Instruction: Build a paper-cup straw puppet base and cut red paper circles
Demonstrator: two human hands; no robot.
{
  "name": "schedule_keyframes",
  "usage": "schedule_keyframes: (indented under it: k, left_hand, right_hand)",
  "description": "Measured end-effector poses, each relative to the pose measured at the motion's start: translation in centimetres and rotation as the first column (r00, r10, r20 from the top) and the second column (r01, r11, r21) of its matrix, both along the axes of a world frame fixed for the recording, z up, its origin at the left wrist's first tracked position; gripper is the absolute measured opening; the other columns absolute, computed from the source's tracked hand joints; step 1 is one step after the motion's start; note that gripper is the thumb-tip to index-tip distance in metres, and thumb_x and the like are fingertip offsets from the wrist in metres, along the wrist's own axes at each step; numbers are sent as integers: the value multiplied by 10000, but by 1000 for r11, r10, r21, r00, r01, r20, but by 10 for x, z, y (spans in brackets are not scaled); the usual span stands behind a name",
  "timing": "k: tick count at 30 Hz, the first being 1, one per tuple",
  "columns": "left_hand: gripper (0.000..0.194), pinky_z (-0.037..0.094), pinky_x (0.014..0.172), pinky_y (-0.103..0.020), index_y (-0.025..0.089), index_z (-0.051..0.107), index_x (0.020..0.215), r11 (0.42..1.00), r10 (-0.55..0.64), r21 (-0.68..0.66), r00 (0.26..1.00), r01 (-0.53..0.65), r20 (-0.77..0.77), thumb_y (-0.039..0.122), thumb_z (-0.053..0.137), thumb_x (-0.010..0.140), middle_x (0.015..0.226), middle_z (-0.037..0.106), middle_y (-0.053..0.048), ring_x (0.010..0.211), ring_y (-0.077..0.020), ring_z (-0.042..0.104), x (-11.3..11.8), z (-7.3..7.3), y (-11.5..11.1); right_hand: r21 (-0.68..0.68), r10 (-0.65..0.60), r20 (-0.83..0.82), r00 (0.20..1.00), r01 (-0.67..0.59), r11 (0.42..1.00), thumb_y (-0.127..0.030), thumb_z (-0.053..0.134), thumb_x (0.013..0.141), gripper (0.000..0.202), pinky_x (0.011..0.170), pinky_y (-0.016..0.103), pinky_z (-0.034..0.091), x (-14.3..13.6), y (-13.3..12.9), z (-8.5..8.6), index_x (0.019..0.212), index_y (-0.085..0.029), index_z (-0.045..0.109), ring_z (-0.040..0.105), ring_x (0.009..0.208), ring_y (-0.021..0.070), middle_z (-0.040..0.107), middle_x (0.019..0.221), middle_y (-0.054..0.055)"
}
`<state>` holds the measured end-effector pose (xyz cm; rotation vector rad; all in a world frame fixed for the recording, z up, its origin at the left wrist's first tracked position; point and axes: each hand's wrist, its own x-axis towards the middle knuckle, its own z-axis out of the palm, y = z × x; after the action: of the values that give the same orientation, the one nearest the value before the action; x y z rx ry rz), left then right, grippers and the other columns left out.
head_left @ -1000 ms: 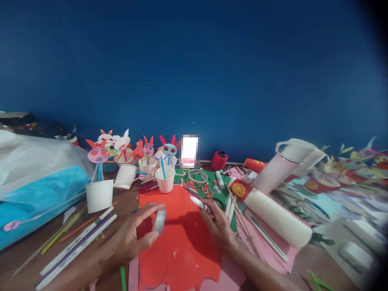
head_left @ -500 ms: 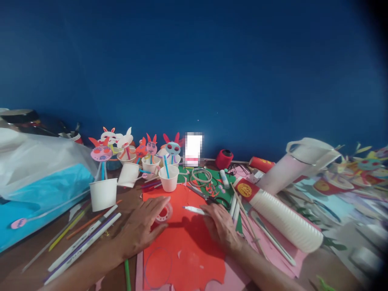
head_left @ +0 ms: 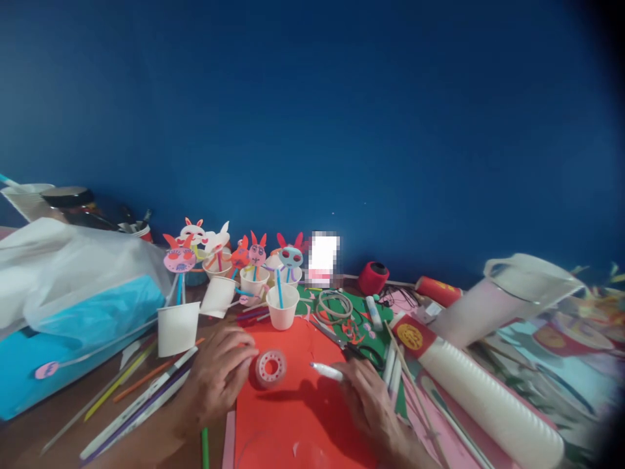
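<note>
My right hand is closed around a white marker, its coloured tip pointing left, low over red paper. My left hand sits at the left edge of that paper, fingers curled in toward the thumb, with nothing visible in them. Just right of its fingertips lies a roll of clear tape, flat on the red sheet. A faint drawn curve shows near the paper's lower left. Scissors with dark handles lie beyond my right hand, partly on green paper.
Paper cups with straw-mounted paper faces stand at the back left, one cup tipped over. White-and-purple pens lie at left. A sleeve of stacked cups, a pitcher and a red spool-like object are at right.
My left hand has drawn back left off the tape roll, its spread fingers now curled. The right hand still holds the marker. The whole view has shifted, with things sitting lower and further right.
</note>
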<state>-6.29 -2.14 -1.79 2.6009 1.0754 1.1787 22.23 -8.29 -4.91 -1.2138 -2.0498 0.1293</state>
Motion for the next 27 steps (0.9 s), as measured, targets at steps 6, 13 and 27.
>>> schedule_keyframes:
  k: [6, 13, 27]
  left_hand:
    - [180, 461, 733, -353, 196, 578, 816, 993, 117, 34, 993, -117, 5, 110, 419, 804, 792, 633, -63, 804, -201, 558, -23, 4, 17]
    - [129, 464, 716, -340, 185, 582, 855, 986, 136, 97, 991, -136, 8, 133, 475, 804, 778, 631, -56, 794, -195, 564, -39, 20, 25]
    - [318, 417, 600, -241, 167, 583, 617, 972, 75, -198, 967, -124, -242, 264, 408, 865, 586, 559, -3, 610, -134, 537, -13, 72, 13]
  right_hand:
    - [104, -115, 9, 993, 114, 988, -178, 395, 874, 250, 686, 361, 492, 3, -3, -11, 1112, -210, 465, 594, 835, 245, 608, 916, 88]
    - [15, -92, -8, 996, 93, 996, -183, 419, 861, 151, 615, 322, 483, -1, -3, 3, 984, -188, 505, 590, 712, 205, 605, 804, 63]
    - [-79, -29, -20, 999, 27, 996, -197, 382, 897, 152, 607, 305, 418, 2, -6, -1, 956, -180, 521, 535, 665, 178, 595, 740, 41]
